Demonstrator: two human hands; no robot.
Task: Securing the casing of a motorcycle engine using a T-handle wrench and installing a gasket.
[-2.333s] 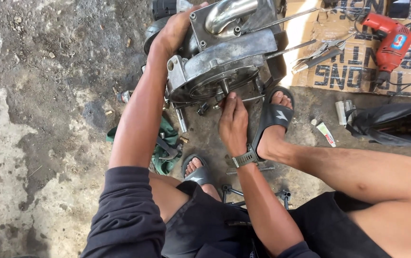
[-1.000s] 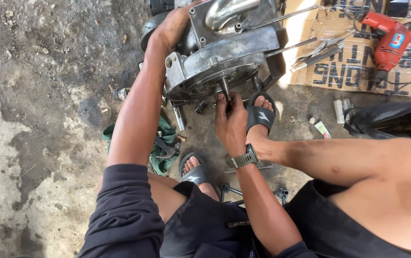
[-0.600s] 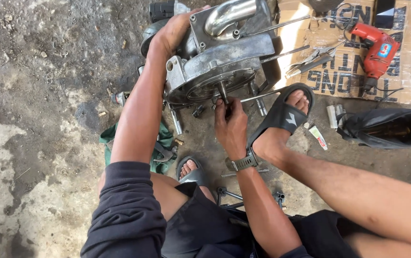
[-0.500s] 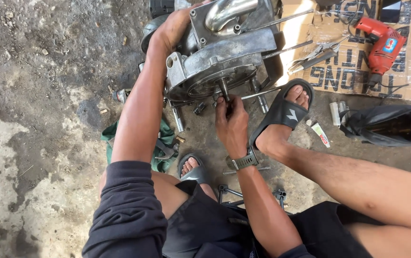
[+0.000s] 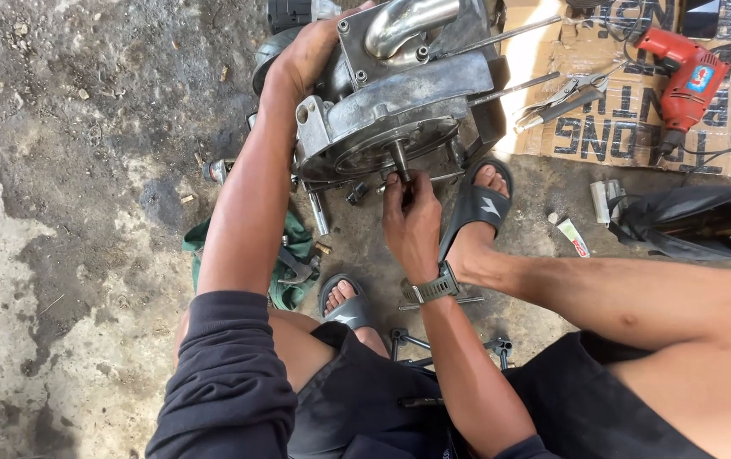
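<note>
The grey cast-metal engine case [image 5: 399,102] stands on the concrete floor [image 5: 85,170] at twelve o'clock. The left hand [image 5: 310,55] clasps its top; the right hand [image 5: 410,217] pinches the protruding steel shaft [image 5: 399,160], so the work there looks unfinished.

An open-air repair workshop: oil-stained concrete floor [image 5: 59,255], engine block [image 5: 399,102], red drill [image 5: 680,81], pliers [image 5: 565,93]

- Left hand [image 5: 310,55] grips the top left of the engine [image 5: 399,102].
- Right hand [image 5: 410,217] pinches the shaft [image 5: 399,161] under the engine.
- Sandal [image 5: 476,208] just right of the shaft.
- Pliers [image 5: 565,92], red drill [image 5: 680,81] on cardboard [image 5: 629,127], right of the engine.
- Green rag [image 5: 289,255] below-left.
</note>
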